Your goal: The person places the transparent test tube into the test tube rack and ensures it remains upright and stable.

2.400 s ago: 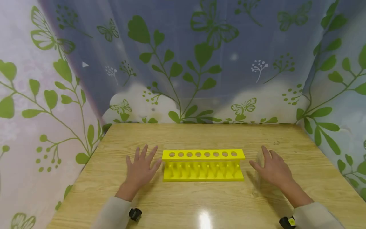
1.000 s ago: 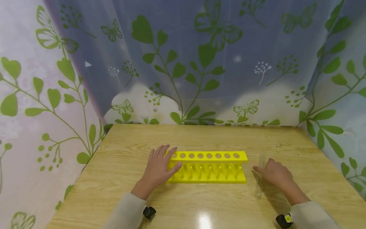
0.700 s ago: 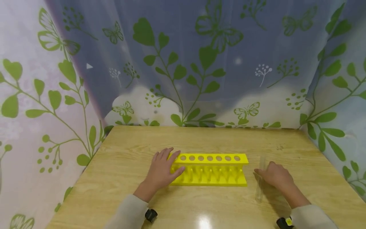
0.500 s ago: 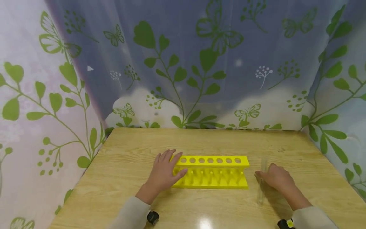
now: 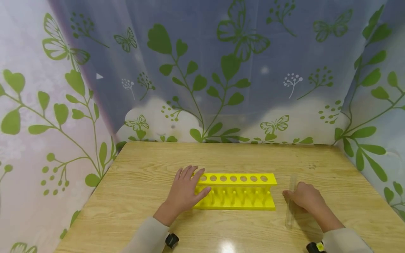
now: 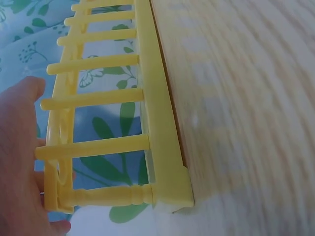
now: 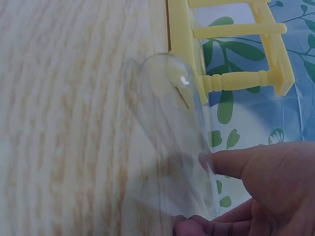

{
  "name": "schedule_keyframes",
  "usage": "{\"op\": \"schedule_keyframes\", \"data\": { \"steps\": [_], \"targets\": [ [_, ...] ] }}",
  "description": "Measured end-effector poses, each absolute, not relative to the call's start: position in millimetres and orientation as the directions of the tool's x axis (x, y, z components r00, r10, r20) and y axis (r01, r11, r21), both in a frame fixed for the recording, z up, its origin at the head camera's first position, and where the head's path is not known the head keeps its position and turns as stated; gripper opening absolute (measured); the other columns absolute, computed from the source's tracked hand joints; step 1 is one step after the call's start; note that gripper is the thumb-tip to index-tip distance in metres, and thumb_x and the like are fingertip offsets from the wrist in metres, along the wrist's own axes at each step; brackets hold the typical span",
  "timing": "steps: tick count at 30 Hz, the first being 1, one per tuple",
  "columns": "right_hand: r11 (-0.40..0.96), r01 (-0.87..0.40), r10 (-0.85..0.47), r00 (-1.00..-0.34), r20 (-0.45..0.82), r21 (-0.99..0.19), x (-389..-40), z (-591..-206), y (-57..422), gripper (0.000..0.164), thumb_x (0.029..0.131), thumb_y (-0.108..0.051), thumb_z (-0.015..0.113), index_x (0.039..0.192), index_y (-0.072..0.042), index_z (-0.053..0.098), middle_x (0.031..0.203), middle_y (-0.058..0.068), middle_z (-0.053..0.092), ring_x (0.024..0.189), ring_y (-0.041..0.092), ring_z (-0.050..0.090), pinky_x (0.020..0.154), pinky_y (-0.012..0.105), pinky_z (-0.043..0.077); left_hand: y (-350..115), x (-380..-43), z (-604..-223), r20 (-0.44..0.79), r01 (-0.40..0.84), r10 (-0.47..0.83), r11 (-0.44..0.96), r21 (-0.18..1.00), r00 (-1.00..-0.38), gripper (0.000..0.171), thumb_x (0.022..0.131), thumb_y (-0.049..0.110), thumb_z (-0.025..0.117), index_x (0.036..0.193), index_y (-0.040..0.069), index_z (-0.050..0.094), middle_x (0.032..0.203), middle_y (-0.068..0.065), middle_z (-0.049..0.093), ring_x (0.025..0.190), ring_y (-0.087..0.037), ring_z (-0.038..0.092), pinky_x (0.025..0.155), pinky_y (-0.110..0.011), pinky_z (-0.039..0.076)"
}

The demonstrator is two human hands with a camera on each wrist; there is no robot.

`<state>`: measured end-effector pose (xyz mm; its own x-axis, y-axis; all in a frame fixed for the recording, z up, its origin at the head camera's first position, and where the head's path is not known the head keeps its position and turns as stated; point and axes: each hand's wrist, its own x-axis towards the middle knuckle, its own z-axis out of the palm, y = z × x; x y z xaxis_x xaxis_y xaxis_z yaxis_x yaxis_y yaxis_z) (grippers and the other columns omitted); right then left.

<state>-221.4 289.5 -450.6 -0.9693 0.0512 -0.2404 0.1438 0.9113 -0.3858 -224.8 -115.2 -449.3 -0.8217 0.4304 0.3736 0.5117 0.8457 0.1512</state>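
A yellow test tube rack (image 5: 234, 202) stands upright on the table, a row of round holes along its top and pegs along its base. My left hand (image 5: 185, 191) holds its left end, fingers over the top plate and thumb in front. The left wrist view has the thumb (image 6: 32, 88) beside the top plate and fingertips behind it. Right of the rack, my right hand (image 5: 307, 196) pinches a clear test tube (image 5: 290, 214) between thumb and fingers. In the right wrist view its rounded end points toward the rack; a second faint outline beside it may be another tube or a reflection.
The wooden table (image 5: 152, 158) reaches back to a patterned curtain (image 5: 202, 70) with leaves and butterflies, which also hangs at both sides. A black wrist camera (image 5: 172, 240) sits at the left sleeve, another black device (image 5: 313, 247) at the right.
My left hand has moved right from beside the rack onto its left end. The right hand's spread fingers have closed on the test tube. In the last half second, little has moved.
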Motion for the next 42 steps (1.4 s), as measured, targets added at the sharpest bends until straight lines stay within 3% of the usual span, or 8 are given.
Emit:
{"op": "schedule_keyframes", "data": {
  "steps": [13,23,36,40,42],
  "targets": [
    [0.909,0.115,0.037,-0.98,-0.197,-0.402,-223,-455,283,0.049,0.093,-0.034,0.062,0.052,-0.011,0.049,0.041,-0.003,0.041,0.037,0.011,0.045,0.041,0.025,0.039,-109,-226,-443,0.371,0.518,0.452,0.85,0.095,-0.811,0.06,0.097,0.052,0.049,0.143,0.013,0.046,0.139,-0.013,0.048,0.134,-0.035,0.039,0.113,-0.053,0.026],
    [0.906,0.139,0.058,-0.977,-0.207,-0.399,-222,-456,280,0.046,0.094,-0.028,0.061,0.054,-0.007,0.052,0.04,0.002,0.047,0.038,0.017,0.053,0.042,0.028,0.042,-103,-225,-445,0.349,0.486,0.416,0.862,0.142,-0.84,0.06,0.099,0.05,0.047,0.144,0.01,0.044,0.14,-0.016,0.047,0.136,-0.036,0.037,0.114,-0.053,0.024],
    [0.886,0.155,0.064,-0.974,-0.216,-0.436,-221,-455,283,0.028,0.097,-0.021,0.056,0.082,0.003,0.051,0.063,0.011,0.054,0.042,0.018,0.059,0.045,0.03,0.048,-98,-224,-444,0.296,0.441,0.381,0.882,0.169,-0.876,0.068,0.098,0.053,0.044,0.145,0.004,0.042,0.142,-0.018,0.046,0.137,-0.037,0.036,0.114,-0.052,0.024],
    [0.873,0.147,0.061,-0.979,-0.195,-0.465,-221,-456,285,0.031,0.098,-0.02,0.052,0.096,0.011,0.05,0.067,0.014,0.055,0.043,0.019,0.058,0.045,0.032,0.049,-97,-224,-446,0.303,0.44,0.381,0.884,0.157,-0.873,0.069,0.098,0.055,0.043,0.145,0.005,0.042,0.14,-0.016,0.048,0.135,-0.036,0.038,0.114,-0.051,0.024],
    [0.876,0.125,0.053,-0.985,-0.165,-0.465,-222,-454,285,0.04,0.099,-0.021,0.051,0.112,0.017,0.048,0.079,0.025,0.06,0.048,0.021,0.059,0.049,0.035,0.05,-97,-224,-447,0.31,0.441,0.381,0.884,0.155,-0.871,0.069,0.098,0.055,0.044,0.145,0.005,0.042,0.139,-0.016,0.049,0.134,-0.036,0.039,0.114,-0.051,0.025]
  ]
}}
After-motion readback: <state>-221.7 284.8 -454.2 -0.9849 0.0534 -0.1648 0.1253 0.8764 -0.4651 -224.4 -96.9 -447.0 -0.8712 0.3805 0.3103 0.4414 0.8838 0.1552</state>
